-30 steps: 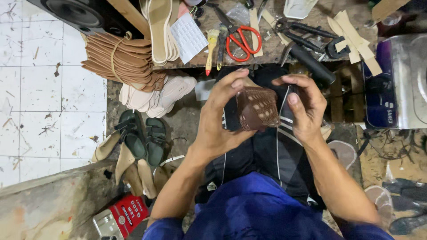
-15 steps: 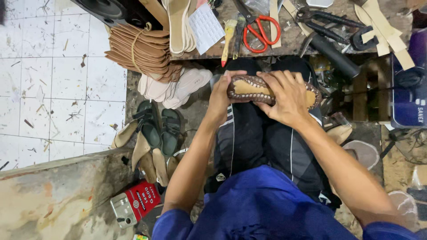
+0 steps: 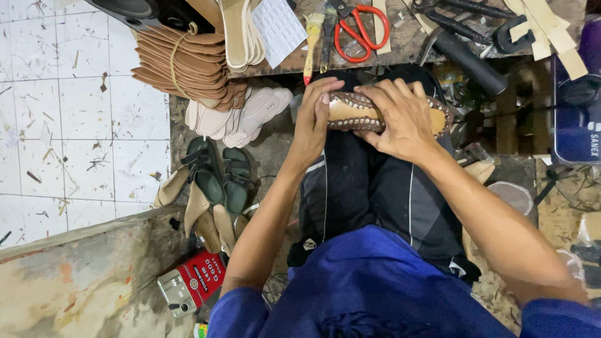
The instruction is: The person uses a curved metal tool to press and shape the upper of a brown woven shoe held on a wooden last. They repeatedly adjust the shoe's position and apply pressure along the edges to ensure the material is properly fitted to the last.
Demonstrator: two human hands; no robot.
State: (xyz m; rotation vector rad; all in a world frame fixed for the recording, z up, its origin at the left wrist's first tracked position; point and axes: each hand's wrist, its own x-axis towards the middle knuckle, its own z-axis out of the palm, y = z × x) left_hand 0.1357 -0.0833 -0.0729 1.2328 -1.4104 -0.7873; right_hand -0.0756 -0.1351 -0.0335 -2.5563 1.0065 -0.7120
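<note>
Ok, what I get from the head view:
sandal sole: tan sandal sole with dark braided edging, lying across the knees, just below the desk edge.
left hand: left hand at the sole's left end, fingers clenched on it.
right hand: right hand pressed flat on top, fingers spread over the sole.
desk: red-handled scissors, brush.
floor: bundled tan soles, green sandals.
</note>
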